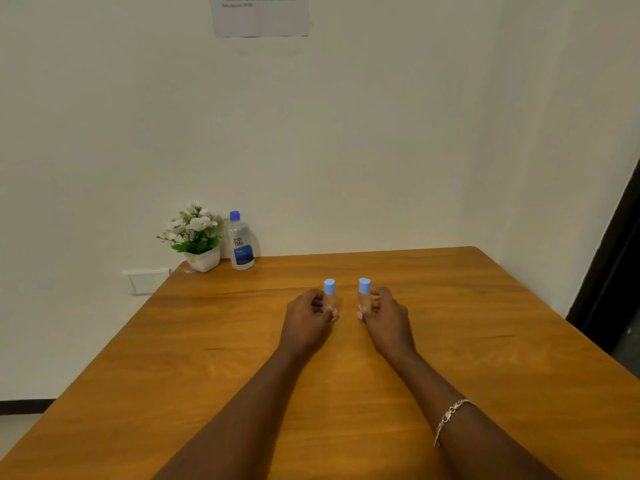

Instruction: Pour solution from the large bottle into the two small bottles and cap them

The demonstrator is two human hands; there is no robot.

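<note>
Two small clear bottles with light blue caps stand upright side by side in the middle of the wooden table (485,323). My left hand (310,311) grips the left small bottle (329,292) around its body. The right small bottle (364,294) is held the same way by my right hand (386,311). Both caps sit on the bottles. The large bottle (240,242), white with a blue cap and blue label, stands upright at the table's far left corner, well away from both hands.
A small white pot of white flowers (195,237) stands just left of the large bottle by the wall. A wall socket (147,280) is below the table's far left corner. A dark doorway (616,271) lies to the right.
</note>
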